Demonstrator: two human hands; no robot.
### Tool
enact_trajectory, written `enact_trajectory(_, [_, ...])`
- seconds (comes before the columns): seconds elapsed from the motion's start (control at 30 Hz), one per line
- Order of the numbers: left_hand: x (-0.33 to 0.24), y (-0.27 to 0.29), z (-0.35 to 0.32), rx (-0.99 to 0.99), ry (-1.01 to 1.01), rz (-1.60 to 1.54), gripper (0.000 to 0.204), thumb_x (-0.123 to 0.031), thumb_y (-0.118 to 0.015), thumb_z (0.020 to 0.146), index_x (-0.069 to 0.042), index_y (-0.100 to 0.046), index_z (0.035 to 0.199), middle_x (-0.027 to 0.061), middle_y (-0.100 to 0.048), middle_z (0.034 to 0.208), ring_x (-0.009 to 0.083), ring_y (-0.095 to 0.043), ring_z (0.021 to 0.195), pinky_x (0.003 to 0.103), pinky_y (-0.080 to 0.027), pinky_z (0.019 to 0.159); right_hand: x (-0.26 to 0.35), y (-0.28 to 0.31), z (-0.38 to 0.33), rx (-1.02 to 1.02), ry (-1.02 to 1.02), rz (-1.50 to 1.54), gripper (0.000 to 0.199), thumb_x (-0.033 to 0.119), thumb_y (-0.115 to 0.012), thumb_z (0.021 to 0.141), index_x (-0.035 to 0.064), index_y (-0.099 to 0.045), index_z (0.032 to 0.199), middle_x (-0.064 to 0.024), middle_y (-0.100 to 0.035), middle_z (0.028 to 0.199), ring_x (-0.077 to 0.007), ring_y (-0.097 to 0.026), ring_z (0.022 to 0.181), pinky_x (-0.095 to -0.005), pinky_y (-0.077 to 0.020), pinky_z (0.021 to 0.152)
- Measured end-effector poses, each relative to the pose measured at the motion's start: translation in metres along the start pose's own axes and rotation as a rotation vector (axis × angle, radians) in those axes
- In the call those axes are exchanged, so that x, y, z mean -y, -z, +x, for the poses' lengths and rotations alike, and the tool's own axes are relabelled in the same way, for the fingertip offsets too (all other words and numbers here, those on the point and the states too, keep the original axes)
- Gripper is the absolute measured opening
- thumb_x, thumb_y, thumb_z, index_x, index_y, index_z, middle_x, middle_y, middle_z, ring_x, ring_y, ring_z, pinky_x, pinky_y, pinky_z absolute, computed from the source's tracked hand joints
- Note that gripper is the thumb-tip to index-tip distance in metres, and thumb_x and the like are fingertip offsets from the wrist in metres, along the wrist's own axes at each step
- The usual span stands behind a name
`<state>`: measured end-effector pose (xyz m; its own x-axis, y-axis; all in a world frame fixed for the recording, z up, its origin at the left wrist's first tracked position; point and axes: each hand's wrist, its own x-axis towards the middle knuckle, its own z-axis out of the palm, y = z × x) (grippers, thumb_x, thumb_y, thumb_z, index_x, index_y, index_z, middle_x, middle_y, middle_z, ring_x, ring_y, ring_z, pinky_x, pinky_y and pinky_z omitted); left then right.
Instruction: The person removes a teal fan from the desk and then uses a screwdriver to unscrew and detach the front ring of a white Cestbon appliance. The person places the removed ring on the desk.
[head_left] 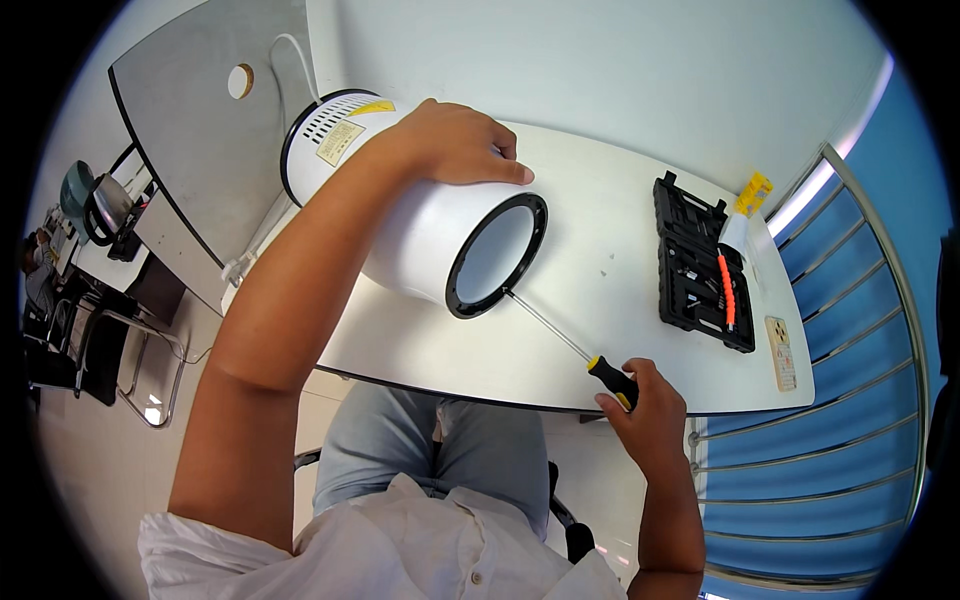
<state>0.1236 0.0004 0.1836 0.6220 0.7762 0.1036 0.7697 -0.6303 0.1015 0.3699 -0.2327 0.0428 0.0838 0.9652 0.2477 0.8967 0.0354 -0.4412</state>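
Note:
A white cylindrical appliance [415,245] lies on its side on the white table, its black-rimmed round end facing me and to the right. My left hand [460,145] rests over the top of it, palm down, fingers spread along its far side and partly hidden. In my right hand [650,410], near the table's front edge, is a screwdriver [550,328] with a black and yellow handle. Its long metal shaft points up and left, and the tip meets the lower part of the black rim [462,303]. Whether a screw sits there is too small to tell.
An open black tool case [690,270] lies on the right of the table, an orange flexible shaft [727,290] in it. Beyond are a white and yellow object [745,210] and a phone [781,352]. A metal railing [860,380] borders the right; a grey partition [200,110] stands left.

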Motion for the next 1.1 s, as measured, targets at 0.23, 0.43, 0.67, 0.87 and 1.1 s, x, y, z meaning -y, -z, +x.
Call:
enact_trajectory(0.23, [-0.001,-0.002,0.002,0.002,0.012,0.019,0.053,-0.058,-0.052,0.078,-0.014,-0.069,0.102,0.0113,-0.068,0.101,0.0291,-0.062,0.096,0.036,-0.045,0.087,-0.005,0.0,-0.004,-0.096,0.15,-0.118,0.036,0.012,-0.074,0.069,0.0031,-0.059,0.1,-0.011,-0.051,0.094,-0.0279,-0.052,0.085,-0.0393,-0.0448,0.072])
enact_trajectory(0.43, [-0.002,-0.001,0.003,0.001,0.015,0.025,0.053,-0.058,-0.052,0.078,-0.014,-0.069,0.102,0.0119,-0.068,0.101,0.0293,-0.062,0.096,0.036,-0.045,0.088,-0.005,-0.01,-0.001,-0.23,0.168,-0.129,0.031,0.011,-0.075,0.068,0.0055,-0.057,0.094,-0.0105,-0.053,0.092,-0.0279,-0.056,0.083,-0.038,-0.0457,0.068])
enact_trajectory(0.67, [0.0,-0.001,0.001,-0.005,-0.005,0.002,0.054,-0.058,-0.052,0.078,-0.013,-0.069,0.102,0.0121,-0.068,0.101,0.0296,-0.062,0.096,0.037,-0.045,0.087,-0.007,-0.02,-0.007,-0.121,-0.003,-0.057,0.03,0.014,-0.075,0.072,0.006,-0.055,0.094,-0.0097,-0.06,0.078,-0.0296,-0.06,0.07,-0.0385,-0.0469,0.065])
enact_trajectory(0.87, [-0.001,-0.002,0.005,0.002,0.009,0.031,0.053,-0.057,-0.052,0.078,-0.014,-0.07,0.103,0.0124,-0.068,0.102,0.0294,-0.062,0.096,0.036,-0.045,0.086,-0.01,-0.017,-0.017,-0.118,-0.081,-0.006,0.031,0.015,-0.074,0.074,0.0048,-0.056,0.096,-0.0116,-0.063,0.083,-0.0301,-0.062,0.073,-0.0382,-0.048,0.066])
enact_trajectory(1.1, [0.001,-0.002,0.007,0.024,0.019,0.027,0.053,-0.061,-0.05,0.079,-0.018,-0.07,0.103,0.0067,-0.069,0.101,0.0249,-0.061,0.1,0.037,-0.042,0.086,-0.01,-0.017,-0.019,-0.142,0.001,0.054,0.028,0.019,-0.071,0.076,0.0033,-0.06,0.096,-0.0111,-0.063,0.084,-0.0291,-0.062,0.075,-0.0382,-0.048,0.068])
